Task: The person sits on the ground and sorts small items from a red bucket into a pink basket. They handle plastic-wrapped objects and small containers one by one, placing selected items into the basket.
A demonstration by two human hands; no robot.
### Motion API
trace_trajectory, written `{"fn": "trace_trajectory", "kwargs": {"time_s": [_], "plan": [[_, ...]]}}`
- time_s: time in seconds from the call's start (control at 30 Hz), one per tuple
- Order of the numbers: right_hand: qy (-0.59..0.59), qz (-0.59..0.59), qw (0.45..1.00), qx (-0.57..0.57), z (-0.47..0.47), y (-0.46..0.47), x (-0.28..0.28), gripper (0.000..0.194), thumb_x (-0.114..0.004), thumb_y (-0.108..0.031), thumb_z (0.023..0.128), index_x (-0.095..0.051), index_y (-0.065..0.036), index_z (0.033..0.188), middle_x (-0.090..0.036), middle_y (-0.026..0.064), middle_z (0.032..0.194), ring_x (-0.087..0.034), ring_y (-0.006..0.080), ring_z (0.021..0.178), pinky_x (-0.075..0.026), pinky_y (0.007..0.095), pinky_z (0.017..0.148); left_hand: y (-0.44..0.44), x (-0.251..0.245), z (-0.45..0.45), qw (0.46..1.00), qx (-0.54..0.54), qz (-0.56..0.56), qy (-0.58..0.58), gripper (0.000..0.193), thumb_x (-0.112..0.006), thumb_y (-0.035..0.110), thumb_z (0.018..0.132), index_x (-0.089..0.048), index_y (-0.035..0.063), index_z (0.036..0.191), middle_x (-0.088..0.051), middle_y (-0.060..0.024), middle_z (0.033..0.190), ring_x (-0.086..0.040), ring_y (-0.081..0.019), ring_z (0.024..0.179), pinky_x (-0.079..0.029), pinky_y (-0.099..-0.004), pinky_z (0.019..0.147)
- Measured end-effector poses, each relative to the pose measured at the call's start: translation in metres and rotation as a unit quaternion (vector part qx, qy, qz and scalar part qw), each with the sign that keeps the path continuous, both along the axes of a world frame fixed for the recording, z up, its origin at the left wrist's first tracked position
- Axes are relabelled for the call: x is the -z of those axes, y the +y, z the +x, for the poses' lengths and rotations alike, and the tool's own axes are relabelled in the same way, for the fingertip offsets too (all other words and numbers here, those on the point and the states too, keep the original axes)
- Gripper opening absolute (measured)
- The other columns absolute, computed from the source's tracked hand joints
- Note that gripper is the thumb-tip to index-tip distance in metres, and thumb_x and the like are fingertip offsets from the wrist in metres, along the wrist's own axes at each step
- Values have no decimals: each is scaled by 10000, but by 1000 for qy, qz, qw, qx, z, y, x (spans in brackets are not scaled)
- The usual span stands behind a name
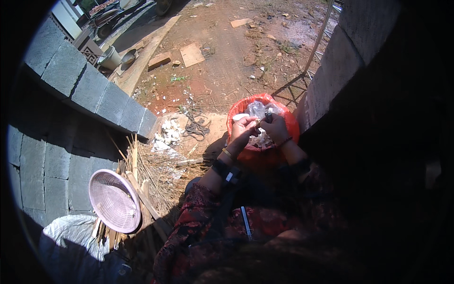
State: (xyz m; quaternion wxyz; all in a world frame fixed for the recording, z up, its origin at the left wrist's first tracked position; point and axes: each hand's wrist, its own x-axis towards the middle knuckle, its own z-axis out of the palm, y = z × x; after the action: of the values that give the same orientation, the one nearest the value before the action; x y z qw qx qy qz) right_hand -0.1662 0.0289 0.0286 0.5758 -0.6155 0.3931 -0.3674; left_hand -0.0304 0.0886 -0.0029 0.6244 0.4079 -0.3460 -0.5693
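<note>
Both my hands meet over a bin lined with a red plastic bag (293,125). My left hand (242,132) pinches a small pale piece (256,121) between thumb and fingers; what it is cannot be made out. My right hand (275,130), beside it, grips a small tool with a dark handle (269,116), whose working end is hidden. Inside the bin are a crumpled clear plastic bag (256,108), a white round object (241,116) at the left and pale scraps (261,140) below my hands.
Pale scraps (171,132) and dark cord (197,127) lie left of the bin. Nearer are dry twigs (159,170), wood pieces, a pink woven plastic basket (115,202) and a white sack (76,229). Concrete block walls (117,103) flank both sides; boards (192,55) lie on the dirt outside.
</note>
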Motion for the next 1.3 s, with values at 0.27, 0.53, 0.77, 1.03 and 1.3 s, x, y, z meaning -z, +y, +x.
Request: {"fn": "trace_trajectory", "kwargs": {"time_s": [0.27,0.53,0.77,1.03,1.3], "plan": [[35,-26,997,58,2,-1,-1,224,-705,-177,635,-570,1,652,-588,54,587,-554,113,526,-455,260,484,-1,0,-10,999,17,-43,0,352,-605,100,823,-485,-44,1121,-610,-85,907,-607,-135,805,-508,-251,699],[-29,-6,997,77,3,-2,6,180,-686,-122,636,-541,-18,611,-540,8,547,-504,84,492,-424,254,446,-3,3,-16,992,-34,-70,-102,236,-605,74,815,-524,-16,1017,-597,-45,798,-601,-108,695,-489,-217,631],[-62,59,990,112,2,-12,29,188,-649,-115,650,-504,-57,545,-489,-32,517,-423,55,479,-340,241,445,0,-15,-2,983,-79,-38,162,100,-556,72,842,-533,34,931,-590,-46,799,-561,-95,685,-458,-213,606],[267,-74,961,-1,-16,-36,54,316,-546,-284,685,-589,26,641,-579,165,593,-576,261,581,-436,384,574,8,-23,26,981,19,-5,192,252,-489,94,874,-471,9,1111,-554,-49,845,-533,-98,645,-480,-218,539],[131,110,976,-135,-13,-20,31,188,-499,-168,808,-566,8,810,-571,57,618,-513,113,532,-401,258,469,8,-6,30,993,21,44,112,211,-501,110,871,-528,20,1060,-592,-52,841,-571,-107,670,-493,-217,560]]}}
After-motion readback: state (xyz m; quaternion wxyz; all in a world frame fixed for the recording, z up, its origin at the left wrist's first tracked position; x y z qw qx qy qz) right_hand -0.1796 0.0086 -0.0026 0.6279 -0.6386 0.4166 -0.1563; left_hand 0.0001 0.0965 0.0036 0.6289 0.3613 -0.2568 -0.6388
